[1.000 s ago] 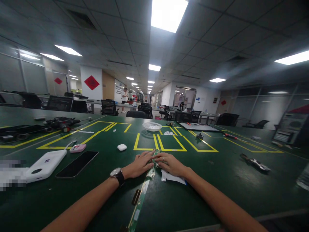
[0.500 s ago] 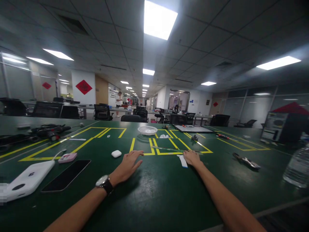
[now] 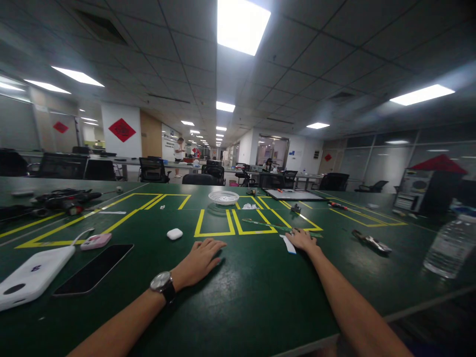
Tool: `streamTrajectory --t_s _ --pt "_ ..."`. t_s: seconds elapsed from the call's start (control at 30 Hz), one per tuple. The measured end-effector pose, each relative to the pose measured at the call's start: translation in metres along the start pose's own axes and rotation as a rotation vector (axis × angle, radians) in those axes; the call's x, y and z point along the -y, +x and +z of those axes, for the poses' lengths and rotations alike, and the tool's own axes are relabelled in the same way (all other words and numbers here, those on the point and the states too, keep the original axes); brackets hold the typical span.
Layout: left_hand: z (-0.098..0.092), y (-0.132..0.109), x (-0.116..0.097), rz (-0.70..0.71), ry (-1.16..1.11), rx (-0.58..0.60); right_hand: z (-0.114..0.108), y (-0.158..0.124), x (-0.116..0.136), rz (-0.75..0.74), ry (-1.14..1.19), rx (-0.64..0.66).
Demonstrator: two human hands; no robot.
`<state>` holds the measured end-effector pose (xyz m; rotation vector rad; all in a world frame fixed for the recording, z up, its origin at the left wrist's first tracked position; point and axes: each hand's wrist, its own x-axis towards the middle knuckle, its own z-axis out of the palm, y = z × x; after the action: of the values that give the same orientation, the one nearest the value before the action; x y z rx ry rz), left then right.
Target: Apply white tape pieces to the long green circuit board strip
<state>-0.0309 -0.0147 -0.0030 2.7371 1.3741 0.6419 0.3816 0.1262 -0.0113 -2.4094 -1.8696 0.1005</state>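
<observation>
My right hand (image 3: 303,241) is closed over a long, thin, see-through strip that looks like a ruler (image 3: 262,224), which lies at a slant and shows on both sides of the fingers. Just left of that hand is a white strip with a blue end (image 3: 287,244). My left hand (image 3: 199,260) rests low over the table with its fingers stretched out, holding nothing; a watch is on that wrist. A small white earbud case (image 3: 174,234) lies beyond it to the left.
The green table (image 3: 230,317) bears yellow tape outlines. A white basket (image 3: 223,198), crumpled white paper (image 3: 249,206) and a whiteboard (image 3: 293,194) are farther back. On the left lie a phone (image 3: 94,267) and power bank (image 3: 35,275); on the right, a metal tool (image 3: 372,242) and water bottle (image 3: 448,245).
My right hand has shifted slightly right, and the ruler-like strip now slants more. My left hand has lowered a little toward the table. The whole view has turned slightly.
</observation>
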Motion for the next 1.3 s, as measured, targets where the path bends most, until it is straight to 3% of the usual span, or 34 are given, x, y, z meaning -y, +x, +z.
streamTrajectory --t_s 0.27,0.43,0.5,0.67,0.77,0.93,1.13,1.23,1.3 --pt "0.0 0.0 -0.001 -0.01 -0.005 0.012 -0.002 -0.001 -0.005 -0.039 0.041 0.005" --pt "-0.001 0.0 -0.001 -0.023 0.014 -0.011 -0.015 -0.02 0.001 -0.047 0.097 -0.276" --pt "-0.001 0.0 -0.002 -0.019 0.014 -0.015 -0.015 -0.032 0.007 -0.143 0.027 -0.307" --pt "-0.002 0.001 -0.003 0.0 0.001 -0.019 -0.007 -0.061 0.032 -0.416 -0.055 -0.235" --pt "-0.002 0.001 -0.002 0.016 -0.006 -0.034 -0.008 -0.076 0.051 -0.718 0.134 -0.215" --pt "-0.001 0.0 0.0 0.024 -0.012 -0.032 -0.018 -0.117 0.081 -1.217 0.346 -0.076" --pt "-0.002 -0.001 -0.001 0.02 0.002 -0.043 -0.02 -0.155 0.096 -1.34 0.427 0.066" --pt "-0.002 -0.001 -0.001 0.011 0.007 -0.051 -0.016 -0.151 0.095 -1.307 0.506 0.074" --pt "-0.001 0.0 0.0 0.005 0.007 -0.059 -0.016 -0.139 0.092 -1.23 0.549 -0.01"
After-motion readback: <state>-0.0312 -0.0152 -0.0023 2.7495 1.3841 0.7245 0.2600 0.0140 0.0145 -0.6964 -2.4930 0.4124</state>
